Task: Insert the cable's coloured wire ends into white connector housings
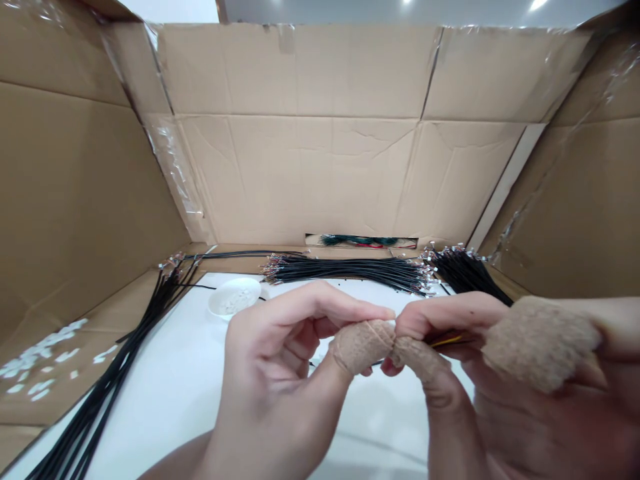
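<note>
The 2 hands work close together above the white surface (pixel 165 400). The left hand (pixel 275 373) and the right hand (pixel 515 427) have tan wrapped thumbs (pixel 363 347), and both grips are closed, with tips meeting. Thin yellow wires (pixel 445 341) sit inside the right grip; the pinched end is hidden. This small work calls for steady fingertips. At far side lie black cable bundles (pixel 350 273), near a white bowl (pixel 235 298).

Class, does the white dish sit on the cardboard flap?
No, the white dish rests on the white tabletop, beyond the hands.
</note>
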### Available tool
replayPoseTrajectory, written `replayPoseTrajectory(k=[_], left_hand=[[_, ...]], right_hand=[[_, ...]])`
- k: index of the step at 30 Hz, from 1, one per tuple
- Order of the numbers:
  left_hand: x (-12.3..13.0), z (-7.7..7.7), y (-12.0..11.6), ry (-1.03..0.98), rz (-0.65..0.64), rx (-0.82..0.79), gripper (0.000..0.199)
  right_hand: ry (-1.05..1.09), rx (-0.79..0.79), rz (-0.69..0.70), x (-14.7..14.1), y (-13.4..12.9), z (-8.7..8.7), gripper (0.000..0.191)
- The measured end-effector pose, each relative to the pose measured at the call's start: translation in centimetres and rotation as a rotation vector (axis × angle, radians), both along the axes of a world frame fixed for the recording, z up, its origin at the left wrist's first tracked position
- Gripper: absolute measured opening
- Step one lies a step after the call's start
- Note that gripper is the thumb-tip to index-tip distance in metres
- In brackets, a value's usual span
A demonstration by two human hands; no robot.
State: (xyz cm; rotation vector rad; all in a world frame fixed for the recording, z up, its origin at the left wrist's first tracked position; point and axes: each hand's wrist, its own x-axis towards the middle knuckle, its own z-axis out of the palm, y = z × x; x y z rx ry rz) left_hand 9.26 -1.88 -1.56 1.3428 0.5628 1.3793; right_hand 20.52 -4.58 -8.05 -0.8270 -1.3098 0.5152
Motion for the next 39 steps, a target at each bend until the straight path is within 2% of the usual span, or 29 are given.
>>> replayPoseTrajectory(k=[2, 6, 9, 15, 19, 22, 24, 27, 31, 35, 39], left_hand=[[-0.3, -0.1, 0.3, -0.005, -0.067, -0.013, 0.018], [-0.8, -0.3, 0.6, 0.018, -0.145, -0.061, 0.014], [-1.0, -0.3, 0.7, 0.017, -0.167, -0.081, 0.012], [-0.8, -0.2, 0.8, 0.050, -0.177, -0.049, 0.009], [-0.6, -0.1, 0.7, 0.083, -0.147, -0.020, 0.015], [-0.8, -0.2, 0.7, 0.098, -0.142, 0.001, 0.017], [-1.1, -0.2, 1.0, 0.115, -0.159, -0.001, 0.015], [-1.7, -0.1, 1.7, 0.166, -0.123, -0.007, 0.009], [-2.3, 0.0, 2.5, 0.213, -0.026, 0.020, 0.006], [-2.4, -0.2, 2.8, 0.181, -0.095, 0.048, 0.008], [-2.4, -0.4, 3.0, 0.177, -0.110, 0.096, 0.010]], right_hand=[[0.059, -0.009, 0.005, 0.2, -0.2, 1.8, 0.024], [0.023, -0.086, 0.006, 1.3, -1.2, 5.6, 0.026], [-0.009, -0.081, -0.010, 1.9, -2.1, 6.9, 0.033], [-0.032, -0.172, 0.177, 2.8, -1.2, 6.6, 0.032], [-0.075, -0.132, 0.255, 3.6, 0.2, 6.1, 0.032], [-0.047, -0.012, 0.241, 3.6, 0.6, 5.8, 0.032], [0.004, 0.049, 0.163, 3.2, 0.4, 5.6, 0.036], [0.072, 0.031, 0.061, 2.7, 0.3, 5.4, 0.040], [0.109, -0.070, 0.218, 3.0, 0.8, 5.3, 0.032], [0.194, -0.076, 0.348, 3.3, 1.7, 5.4, 0.027], [0.241, -0.106, 0.400, 2.8, 1.9, 5.6, 0.027]])
